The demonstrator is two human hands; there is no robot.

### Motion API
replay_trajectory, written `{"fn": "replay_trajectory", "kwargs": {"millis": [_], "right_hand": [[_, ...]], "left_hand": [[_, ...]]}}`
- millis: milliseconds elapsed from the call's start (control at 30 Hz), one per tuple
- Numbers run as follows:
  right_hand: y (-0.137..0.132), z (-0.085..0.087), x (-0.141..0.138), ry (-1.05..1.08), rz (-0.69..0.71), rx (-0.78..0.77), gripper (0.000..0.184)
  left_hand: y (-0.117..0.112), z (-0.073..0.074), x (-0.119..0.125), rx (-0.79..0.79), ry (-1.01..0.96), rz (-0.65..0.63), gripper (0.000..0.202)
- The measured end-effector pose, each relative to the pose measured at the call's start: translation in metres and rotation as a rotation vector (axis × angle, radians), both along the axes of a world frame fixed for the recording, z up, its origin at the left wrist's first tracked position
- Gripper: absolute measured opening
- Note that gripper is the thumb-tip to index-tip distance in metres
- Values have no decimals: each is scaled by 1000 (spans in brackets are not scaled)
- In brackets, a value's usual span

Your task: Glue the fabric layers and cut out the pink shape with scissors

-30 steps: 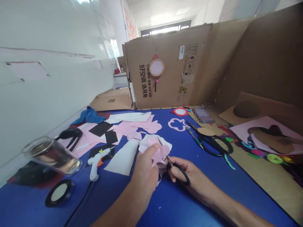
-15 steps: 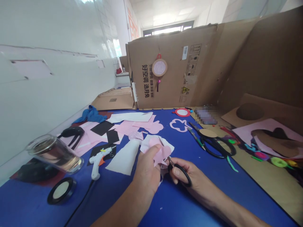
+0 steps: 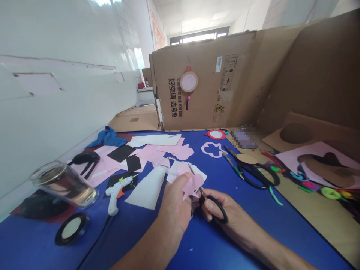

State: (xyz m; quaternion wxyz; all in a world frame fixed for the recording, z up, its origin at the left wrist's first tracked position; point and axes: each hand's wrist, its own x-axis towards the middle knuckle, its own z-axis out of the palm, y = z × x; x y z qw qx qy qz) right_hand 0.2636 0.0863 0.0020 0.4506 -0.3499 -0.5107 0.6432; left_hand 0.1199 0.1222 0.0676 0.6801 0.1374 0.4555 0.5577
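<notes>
Between the thumb and fingers of my left hand (image 3: 176,200) is a pink paper cutout (image 3: 194,182) with a wavy, flower-like edge, laid over a piece of white paper (image 3: 172,171). My right hand (image 3: 221,206) grips small black-handled scissors (image 3: 218,208), one loop showing beside the thumb. Their blades meet the paper's lower right edge, and the tips are hidden behind it. A pale strip dangles below the paper, between the hands. Just left of my left hand lies a white sheet (image 3: 147,189) on the blue table.
At left are a glass jar of liquid (image 3: 66,185), its lid (image 3: 72,228) and a corded white glue gun (image 3: 116,195). Pink and black scraps (image 3: 133,163) lie behind. Large scissors (image 3: 253,172), a pen (image 3: 233,165) and a flower outline (image 3: 213,149) sit right. Cardboard walls (image 3: 208,90) stand at the back.
Both hands hold nearly the same place, with the scissors still at the paper's edge. The view has shifted very slightly; nothing else visibly differs.
</notes>
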Motion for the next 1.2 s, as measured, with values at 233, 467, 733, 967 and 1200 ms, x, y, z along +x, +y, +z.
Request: {"fn": "replay_trajectory", "kwargs": {"millis": [233,467,733,967,1200], "right_hand": [[0,-1,-1,8,-3,5,58],[0,2,-1,11,-10,-9,62],[-2,-2,-1,38,-13,-15,57],[-2,-1,-1,72,-4,-8,57],[-2,-1,-1,57,-3,10,56]], "left_hand": [[1,-4,-1,-22,-23,3,27],[1,-6,1,3,-77,-3,21],[-1,-7,2,-10,-82,-23,15],[-1,-8,3,0,-68,-34,16],[-2,-8,3,-6,-56,-39,19]]}}
